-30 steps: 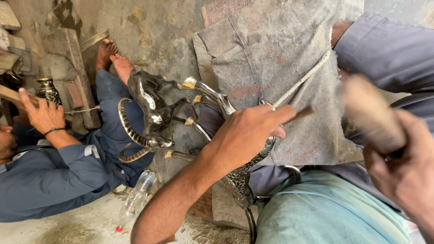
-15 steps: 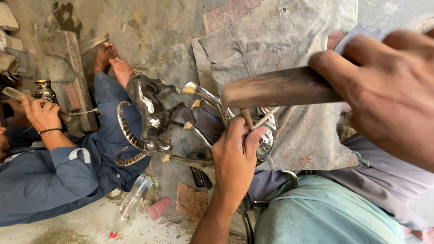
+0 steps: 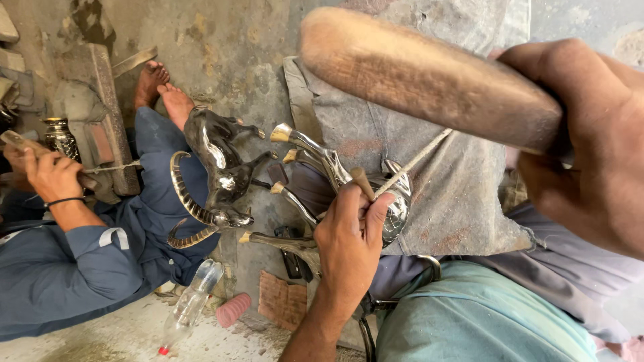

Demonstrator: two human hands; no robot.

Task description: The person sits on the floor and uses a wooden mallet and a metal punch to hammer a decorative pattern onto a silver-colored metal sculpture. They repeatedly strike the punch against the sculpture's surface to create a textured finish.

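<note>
1. The left hand (image 3: 349,245) has its grip clamped on a small punch (image 3: 363,183) set against the metal animal figure (image 3: 335,175).
2. The right hand (image 3: 590,141) is closed tight on a wooden mallet (image 3: 422,77), raised above.
3. The figure lies on grey cloth (image 3: 463,174) over the lap.
4. It looks heavy, rigid and slick; the body likely gives a surer hold than the thin legs.
5. A co-worker's hand (image 3: 50,175) works nearby.

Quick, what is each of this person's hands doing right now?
Left hand: closed on a thin punch tool set against the metal animal figure.
Right hand: closed around a wooden mallet handle, raised.
</note>
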